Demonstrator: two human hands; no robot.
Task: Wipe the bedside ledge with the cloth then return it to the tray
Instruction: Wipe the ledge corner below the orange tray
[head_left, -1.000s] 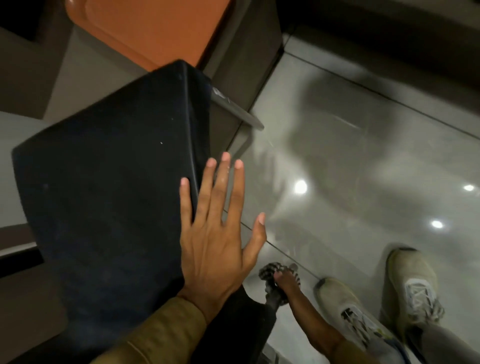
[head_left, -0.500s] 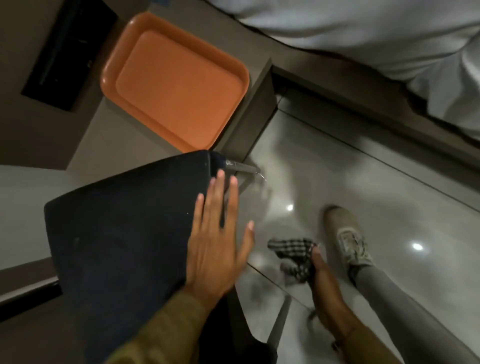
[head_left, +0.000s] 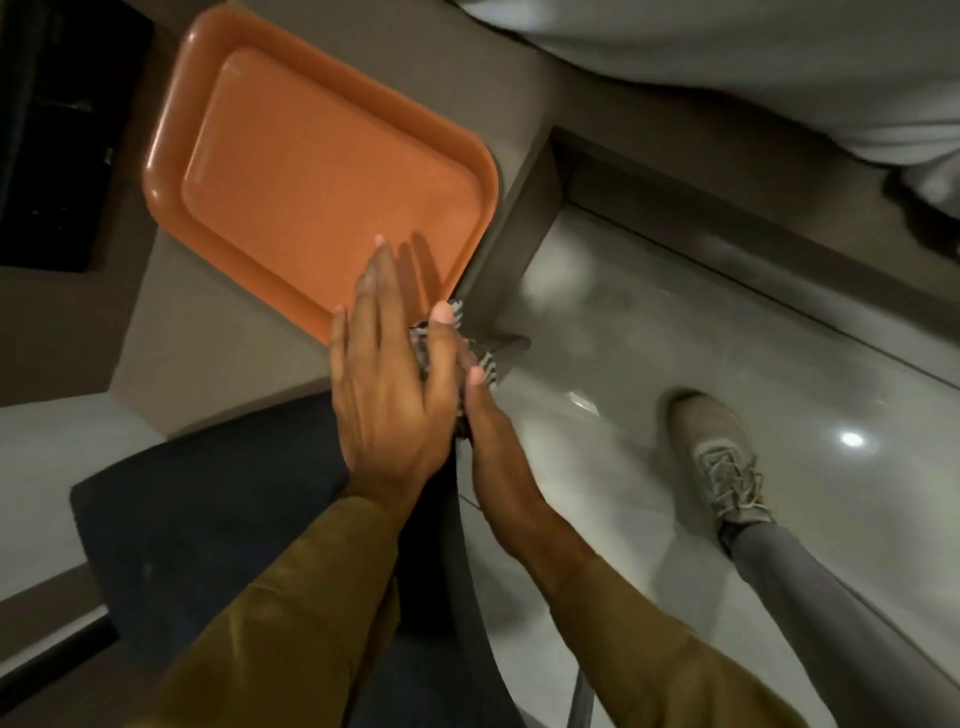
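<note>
An orange tray sits on the beige bedside ledge, beside a dark chair seat. The left hand, fingers straight, rests against the checkered cloth, which the right hand grips at the ledge's corner, above glossy floor tiles. White bedding lies at the far right.

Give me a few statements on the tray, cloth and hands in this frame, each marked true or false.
1. The orange tray has nothing in it. True.
2. The checked cloth lies in the tray. False: the right hand grips it just off the tray's near corner.
3. The left hand has straight fingers. True.
4. The tray stands on the floor. False: it rests on the ledge.
</note>
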